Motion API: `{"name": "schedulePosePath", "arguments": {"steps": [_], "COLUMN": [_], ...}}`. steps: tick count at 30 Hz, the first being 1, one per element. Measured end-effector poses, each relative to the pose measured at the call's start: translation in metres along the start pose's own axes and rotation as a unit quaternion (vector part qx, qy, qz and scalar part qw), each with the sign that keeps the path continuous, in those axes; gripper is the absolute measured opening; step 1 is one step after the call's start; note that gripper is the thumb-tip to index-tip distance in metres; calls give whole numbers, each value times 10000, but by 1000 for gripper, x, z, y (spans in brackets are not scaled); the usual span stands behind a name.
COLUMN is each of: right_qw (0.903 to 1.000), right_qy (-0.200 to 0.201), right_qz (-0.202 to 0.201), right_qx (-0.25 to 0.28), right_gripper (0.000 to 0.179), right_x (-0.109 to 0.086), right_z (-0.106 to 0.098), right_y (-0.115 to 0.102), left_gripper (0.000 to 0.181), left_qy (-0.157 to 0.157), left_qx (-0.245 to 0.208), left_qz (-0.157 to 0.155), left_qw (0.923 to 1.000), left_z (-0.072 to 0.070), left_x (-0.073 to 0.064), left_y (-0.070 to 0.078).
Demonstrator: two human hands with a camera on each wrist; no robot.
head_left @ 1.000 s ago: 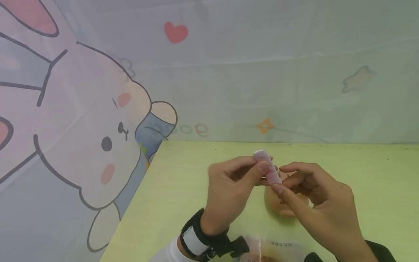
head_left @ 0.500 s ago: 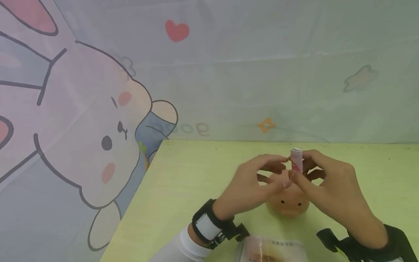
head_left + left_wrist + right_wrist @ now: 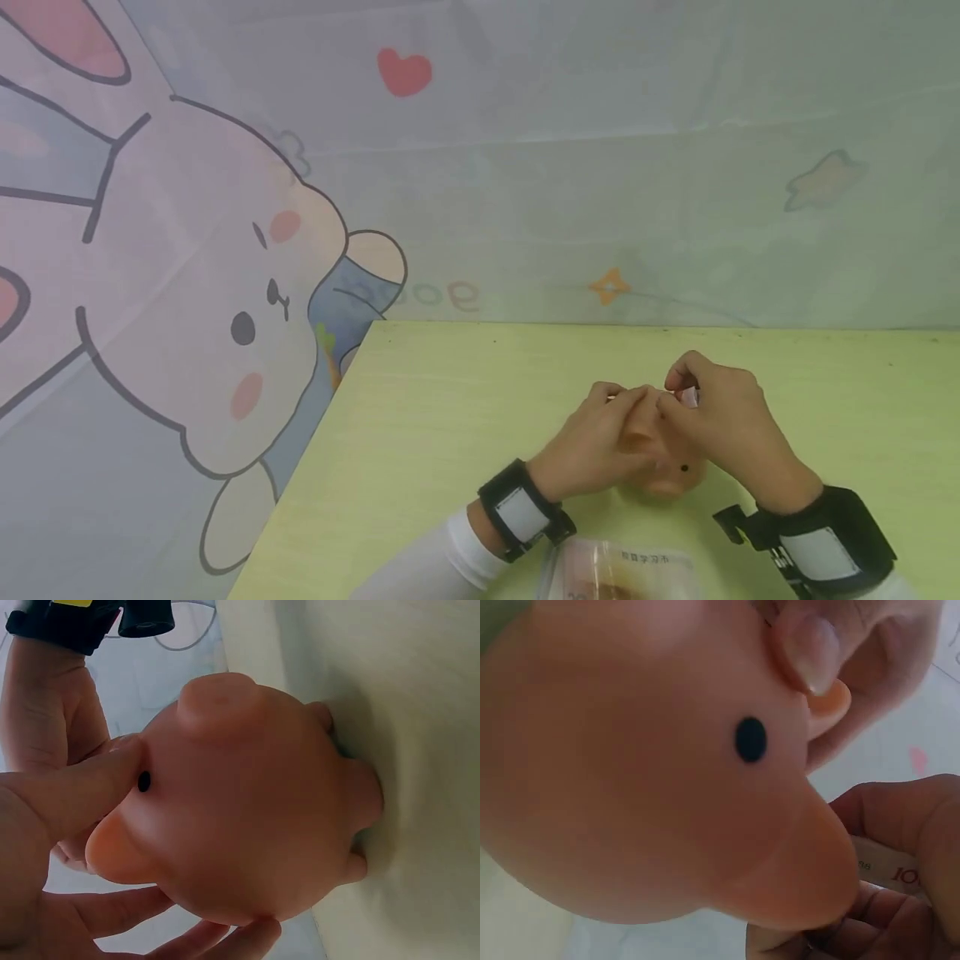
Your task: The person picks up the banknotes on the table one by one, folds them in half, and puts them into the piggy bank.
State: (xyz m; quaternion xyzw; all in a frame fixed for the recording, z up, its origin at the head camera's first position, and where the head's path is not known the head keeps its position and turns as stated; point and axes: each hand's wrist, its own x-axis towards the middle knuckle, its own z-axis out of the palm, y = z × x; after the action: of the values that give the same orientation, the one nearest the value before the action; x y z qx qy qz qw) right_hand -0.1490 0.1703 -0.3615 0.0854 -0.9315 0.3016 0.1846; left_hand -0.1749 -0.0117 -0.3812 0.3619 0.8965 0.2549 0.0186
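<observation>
A round peach-coloured piggy bank [image 3: 663, 483] with small black eyes stands on its short legs on the table. My left hand [image 3: 588, 450] grips it from the left; in the left wrist view the thumb lies near one eye and the fingers curve round the body behind the ear [image 3: 124, 859]. Between thumb and forefinger, my right hand [image 3: 723, 429] pinches a folded banknote [image 3: 688, 397] at the top of the pig, behind its head. Printed digits show on the note [image 3: 889, 870] in the right wrist view. The far end of the note is hidden by fingers and ear.
A clear-wrapped pack of play banknotes [image 3: 626, 571] lies at the near edge of view, just in front of the pig. The pale yellow-green table [image 3: 420, 433] ends at a printed cloth backdrop [image 3: 570, 183] with a cartoon rabbit.
The folded note passed from the left hand to the right, then went down to the top of the piggy bank. My left hand moved right and took hold of the pig's side.
</observation>
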Motion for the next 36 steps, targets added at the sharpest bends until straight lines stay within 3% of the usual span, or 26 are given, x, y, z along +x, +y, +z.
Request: {"name": "schedulePosePath", "arguments": {"steps": [4,8,11,15,20,26,36], "right_qw": [9986,9958,9943,9929,9914,9926,9956], "right_qy": [-353,-655,-979,-1164,-1067,-653,-601], "right_qz": [-70,-50,20,-244,-670,-980,-704], "right_qx": [-395,-632,-420,89,342,294,134], "right_gripper": [4,12,22,25,16,10,8], "right_x": [1,0,-1,-1,-1,3,7], "right_z": [9,13,5,-17,-31,-18,-10], "right_y": [-2,-3,-3,-1,4,9,13], "left_gripper": [73,73,72,74,76,77,75], "left_qy": [-62,-127,-141,-118,-128,-135,-125], "left_qx": [105,130,88,131,154,169,145], "left_qz": [39,34,53,113,91,-8,-6], "left_qw": [9999,9998,9998,9998,9998,9998,9998], "left_z": [0,0,1,2,0,-1,-2], "left_x": [0,0,0,1,1,0,0], "left_y": [0,-1,-1,-1,0,0,-1]}}
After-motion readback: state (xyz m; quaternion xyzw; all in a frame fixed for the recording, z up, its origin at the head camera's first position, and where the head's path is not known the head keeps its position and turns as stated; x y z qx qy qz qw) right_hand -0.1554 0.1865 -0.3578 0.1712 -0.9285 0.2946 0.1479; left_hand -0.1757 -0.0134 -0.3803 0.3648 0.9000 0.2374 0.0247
